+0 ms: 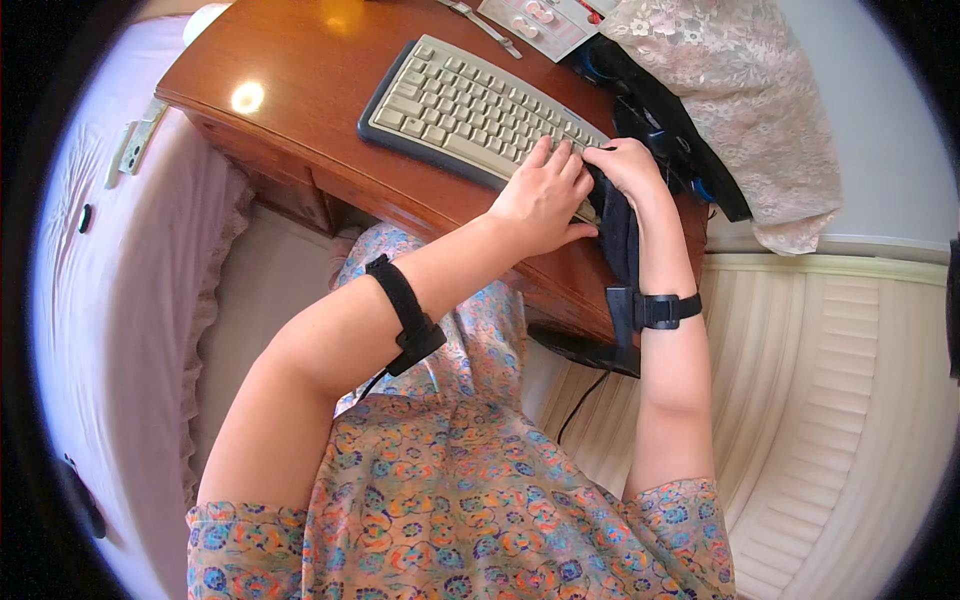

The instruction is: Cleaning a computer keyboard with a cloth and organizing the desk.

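Observation:
A beige computer keyboard [472, 105] with a dark grey rim lies at a slant on the brown wooden desk [277, 52]. My left hand [547, 195] rests over its right part, fingertips on the keys and thumb stretched out towards me. At the keyboard's right end, my right hand [630, 169] pinches a black cloth [619, 225] between thumb and fingers. The cloth hangs down along the inside of my right forearm, beside the left hand. Both hands partly hide the keys at that end. A black strap with a small box circles each forearm.
Beyond the keyboard lie a wristwatch [491, 30] and a pink and white box [540, 26]. Black gear [667, 135] and a lace cloth [735, 97] crowd the desk's right side. To the left, a lilac-covered bed [135, 262] holds a phone [142, 142].

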A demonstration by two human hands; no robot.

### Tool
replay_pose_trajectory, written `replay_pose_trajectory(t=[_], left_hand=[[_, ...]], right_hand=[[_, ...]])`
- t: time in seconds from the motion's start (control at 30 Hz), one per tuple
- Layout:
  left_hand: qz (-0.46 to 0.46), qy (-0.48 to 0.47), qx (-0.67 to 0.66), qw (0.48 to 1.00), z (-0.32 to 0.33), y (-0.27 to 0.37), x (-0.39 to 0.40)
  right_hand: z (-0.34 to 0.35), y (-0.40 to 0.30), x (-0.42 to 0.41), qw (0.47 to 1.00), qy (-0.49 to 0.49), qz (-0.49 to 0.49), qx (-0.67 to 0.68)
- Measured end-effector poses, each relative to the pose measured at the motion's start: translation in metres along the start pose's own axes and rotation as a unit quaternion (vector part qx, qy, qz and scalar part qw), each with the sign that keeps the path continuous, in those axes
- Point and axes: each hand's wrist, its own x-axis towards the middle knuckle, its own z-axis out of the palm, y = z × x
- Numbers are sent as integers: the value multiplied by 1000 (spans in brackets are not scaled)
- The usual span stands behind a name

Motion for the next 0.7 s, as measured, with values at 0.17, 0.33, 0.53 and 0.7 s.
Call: replay_pose_trajectory(t=[0.17,0.33,0.53,0.7], left_hand=[[-4,-6,4,1000,-1,-1,-1],[-5,-5,4,1000,0,2,2],[-13,-14,6,1000,0,-1,-2],[-6,-13,17,1000,-2,1,-1]], right_hand=[[3,-18,-1,991,98,-21,-83],[-7,-1,18,1000,-10,-7,-7],[-1,-13,23,999,-22,3,-36],[-5,-18,24,995,-7,5,-98]])
